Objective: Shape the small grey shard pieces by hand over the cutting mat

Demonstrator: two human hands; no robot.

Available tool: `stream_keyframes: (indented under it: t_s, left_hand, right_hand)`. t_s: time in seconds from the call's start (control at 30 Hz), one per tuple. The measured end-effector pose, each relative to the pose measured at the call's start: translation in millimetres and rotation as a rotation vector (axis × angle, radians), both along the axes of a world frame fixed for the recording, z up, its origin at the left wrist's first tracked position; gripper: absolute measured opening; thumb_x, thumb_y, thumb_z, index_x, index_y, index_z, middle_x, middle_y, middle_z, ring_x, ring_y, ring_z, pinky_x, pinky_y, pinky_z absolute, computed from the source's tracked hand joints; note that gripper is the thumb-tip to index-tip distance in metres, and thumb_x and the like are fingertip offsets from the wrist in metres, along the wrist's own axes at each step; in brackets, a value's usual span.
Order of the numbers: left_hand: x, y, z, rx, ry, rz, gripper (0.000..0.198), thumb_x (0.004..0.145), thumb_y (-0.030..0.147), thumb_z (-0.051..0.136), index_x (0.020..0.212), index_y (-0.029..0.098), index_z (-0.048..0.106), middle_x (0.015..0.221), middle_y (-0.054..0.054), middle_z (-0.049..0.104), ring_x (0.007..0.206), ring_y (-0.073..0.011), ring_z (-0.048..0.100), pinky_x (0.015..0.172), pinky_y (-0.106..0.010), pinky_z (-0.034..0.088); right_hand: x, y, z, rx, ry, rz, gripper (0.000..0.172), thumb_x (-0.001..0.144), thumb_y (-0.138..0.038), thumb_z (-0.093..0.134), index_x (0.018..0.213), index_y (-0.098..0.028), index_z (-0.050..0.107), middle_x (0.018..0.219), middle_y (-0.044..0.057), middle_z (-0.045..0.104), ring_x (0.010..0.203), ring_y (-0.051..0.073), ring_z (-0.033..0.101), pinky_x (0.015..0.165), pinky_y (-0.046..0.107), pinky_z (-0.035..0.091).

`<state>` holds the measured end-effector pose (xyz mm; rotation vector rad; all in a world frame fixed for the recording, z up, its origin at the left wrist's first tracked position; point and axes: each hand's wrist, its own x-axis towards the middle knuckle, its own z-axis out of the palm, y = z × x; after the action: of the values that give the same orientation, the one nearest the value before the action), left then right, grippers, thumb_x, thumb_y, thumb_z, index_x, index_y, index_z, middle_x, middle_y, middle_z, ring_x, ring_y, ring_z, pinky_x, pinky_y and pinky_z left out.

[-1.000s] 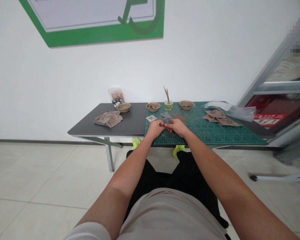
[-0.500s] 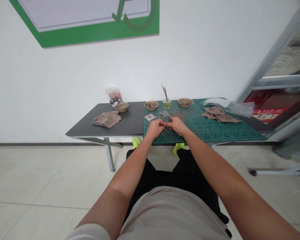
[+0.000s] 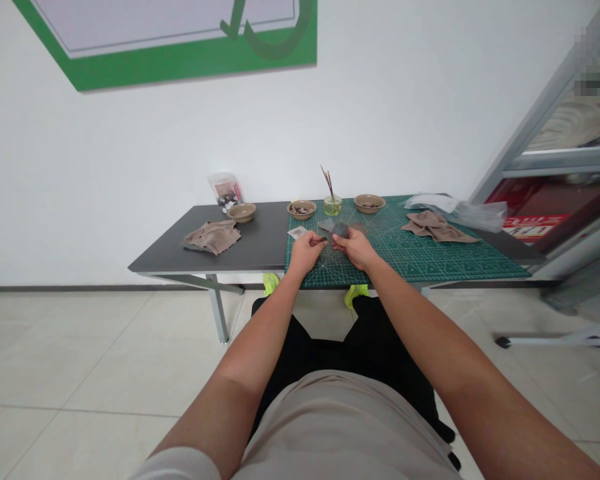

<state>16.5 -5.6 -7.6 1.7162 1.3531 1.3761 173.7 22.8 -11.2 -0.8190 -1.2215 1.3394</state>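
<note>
Over the green cutting mat (image 3: 405,257), my right hand (image 3: 359,249) is closed on a dark grey, rounded flat piece (image 3: 341,230), which sticks up past the fingers. Just left of it, my left hand (image 3: 306,255) pinches a small, thin dark piece (image 3: 324,239), too small to name. A small gap parts the two hands. Beyond them lies a light grey flat piece (image 3: 325,224), partly covered by the rounded one. By my left fingers rests a small white square packet (image 3: 297,232).
Along the back stand a bowl of small dark pieces (image 3: 301,209), a glass jar with sticks (image 3: 333,205) and another bowl (image 3: 369,203). To the left are brown cloth (image 3: 213,237), a bowl (image 3: 241,212) and a pouch (image 3: 225,191). Brown cloth (image 3: 436,227) and clear plastic (image 3: 473,213) lie right.
My hands were together at the fingertips and have moved slightly apart. The dark grey rounded piece now shows raised above my right fingers.
</note>
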Motion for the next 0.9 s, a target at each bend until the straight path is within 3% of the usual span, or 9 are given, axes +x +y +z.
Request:
stream_keyframes:
  t_s: [0.13, 0.5, 0.67, 0.9]
  left_hand:
    - [-0.1, -0.8, 1.1, -0.014, -0.003, -0.002, 0.013, 0.075, 0.025, 0.068, 0.071, 0.017, 0.058, 0.067, 0.002, 0.063, 0.062, -0.0115, 0.053, 0.062, -0.024, 0.041]
    - [-1.1, -3.8, -1.2, 0.024, 0.118, -0.019, 0.014, 0.076, 0.026, 0.067, 0.068, 0.017, 0.059, 0.067, 0.002, 0.062, 0.065, -0.0127, 0.055, 0.063, -0.025, 0.040]
    - [-1.7, -4.7, -0.9, 0.024, 0.128, -0.024, 0.014, 0.076, 0.026, 0.066, 0.067, 0.017, 0.059, 0.067, 0.002, 0.062, 0.064, -0.0124, 0.053, 0.064, -0.025, 0.040]
    - [-2.3, -6.8, 1.8, 0.020, 0.240, 0.009, 0.018, 0.075, 0.025, 0.065, 0.062, 0.018, 0.056, 0.060, 0.003, 0.056, 0.060, -0.0119, 0.049, 0.061, -0.026, 0.037]
  right_hand:
    - [0.3, -2.9, 2.6, -0.035, 0.091, 0.031, 0.048, 0.046, -0.035, 0.091, 0.082, -0.018, 0.064, 0.084, 0.003, 0.069, 0.076, 0.016, 0.062, 0.076, 0.032, 0.052]
    - [-1.8, 2.4, -1.7, 0.009, -0.101, 0.031, 0.040, 0.051, -0.034, 0.089, 0.077, -0.015, 0.066, 0.069, 0.000, 0.064, 0.060, 0.011, 0.054, 0.058, 0.025, 0.043]
    - [0.1, 3.1, 0.4, -0.060, -0.115, 0.114, 0.041, 0.048, -0.034, 0.091, 0.075, -0.014, 0.068, 0.071, 0.003, 0.068, 0.063, 0.014, 0.060, 0.057, 0.025, 0.047]
    - [2.8, 5.0, 1.9, -0.034, -0.230, 0.161, 0.038, 0.052, -0.040, 0.089, 0.068, -0.013, 0.067, 0.059, 0.003, 0.065, 0.054, 0.012, 0.056, 0.048, 0.023, 0.043]
